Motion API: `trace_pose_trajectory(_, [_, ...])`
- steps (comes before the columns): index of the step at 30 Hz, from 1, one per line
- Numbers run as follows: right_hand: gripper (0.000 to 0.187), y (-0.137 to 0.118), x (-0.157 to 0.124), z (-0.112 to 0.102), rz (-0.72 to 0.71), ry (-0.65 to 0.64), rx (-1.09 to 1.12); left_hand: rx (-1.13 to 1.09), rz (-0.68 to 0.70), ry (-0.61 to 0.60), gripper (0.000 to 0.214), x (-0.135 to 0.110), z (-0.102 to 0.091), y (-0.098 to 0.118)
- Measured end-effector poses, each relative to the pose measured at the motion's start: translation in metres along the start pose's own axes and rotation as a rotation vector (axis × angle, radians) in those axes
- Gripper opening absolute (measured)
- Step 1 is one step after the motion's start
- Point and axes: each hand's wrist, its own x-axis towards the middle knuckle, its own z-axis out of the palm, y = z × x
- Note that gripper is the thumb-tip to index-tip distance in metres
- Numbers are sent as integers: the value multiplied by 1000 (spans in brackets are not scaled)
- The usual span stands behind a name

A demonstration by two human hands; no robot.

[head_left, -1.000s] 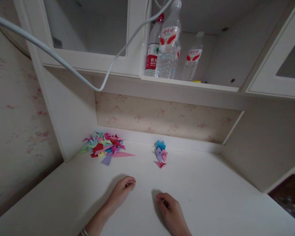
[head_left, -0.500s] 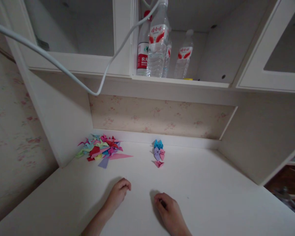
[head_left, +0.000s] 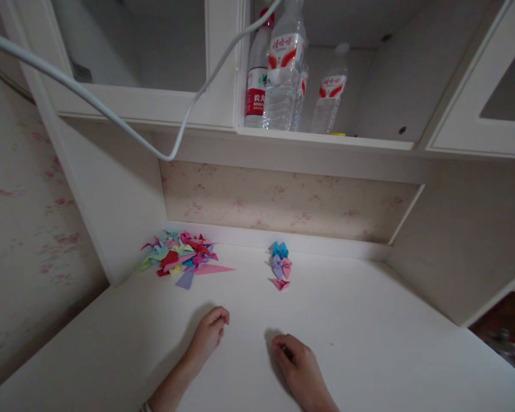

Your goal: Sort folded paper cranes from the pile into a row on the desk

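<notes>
My left hand (head_left: pixel 210 332) rests on the white desktop (head_left: pixel 360 320), its fingers curled in loosely, with nothing visible in them. To its right, my right hand (head_left: pixel 295 361) is closed too, thumb and forefinger tips together around a dark gap, and no object shows there. Ahead of both hands stands a small cluster of folded paper pieces: a blue one (head_left: pixel 280 250), a purple one (head_left: pixel 277 266), a pink one (head_left: pixel 286 268) and a darker pink one (head_left: pixel 280 284) nearest me. A heap of colourful folded paper (head_left: pixel 182 254) lies at the back left, apart from my left hand.
Overhead, a cabinet shelf (head_left: pixel 326 139) holds several plastic bottles, among them a large clear bottle (head_left: pixel 283 68) and a red-capped bottle (head_left: pixel 257 74). A white cable (head_left: pixel 111 121) hangs across the upper left. Side panels (head_left: pixel 450 240) enclose the desk.
The camera view has shifted slightly, so the shelf and paper appear a little to the right and higher. Both hands keep nearly the same pose, and the papers stay in place.
</notes>
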Motion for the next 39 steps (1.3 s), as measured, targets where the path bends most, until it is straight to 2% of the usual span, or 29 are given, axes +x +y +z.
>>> trace_pose_trajectory(13, [21,4,1,1,7,-16,-7,50,24,-13,17,0,-2,-4])
trace_pose_trajectory(19, [22,6,2,1,12,-24,-4,213,149,13,23,2,-5,-11])
trace_pose_trajectory(22, [23,6,1,2,12,-25,-4,227,161,21,22,2,-6,-13])
trace_pose_trajectory(29, [23,6,1,2,1,-14,-9,305,249,-21,23,4,-4,-13])
trace_pose_trajectory(39, [24,4,0,0,-4,-18,-14,250,266,3,20,4,-2,-14])
